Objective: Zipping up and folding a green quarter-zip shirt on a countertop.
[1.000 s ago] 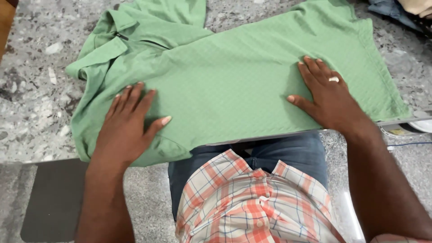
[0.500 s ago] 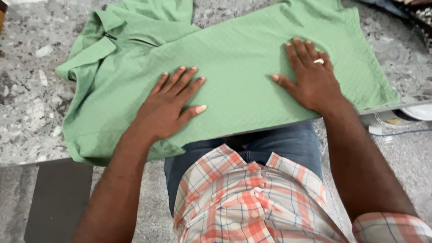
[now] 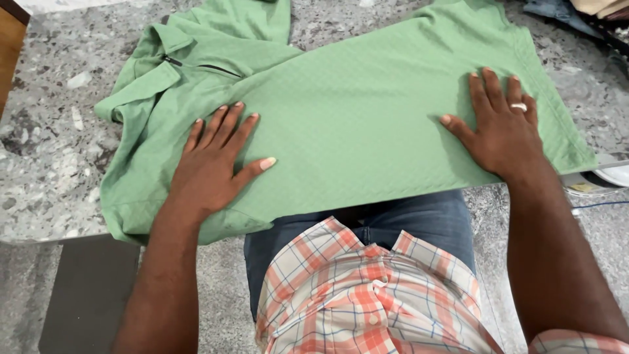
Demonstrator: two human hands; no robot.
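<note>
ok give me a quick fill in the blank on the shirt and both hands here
1. Both hands lie flat, palms down, on a ____ shirt.
2. The ring sits on the ____ hand.
3. The left hand rests nearer the shirt's ____ than its hem.
4. The shirt is spread on a speckled ____ counter.

Missing words: green; right; collar; stone

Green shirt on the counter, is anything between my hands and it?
Nothing visible: the left hand and right hand both lie flat, palms down, directly on the green shirt, fingers spread.
</note>
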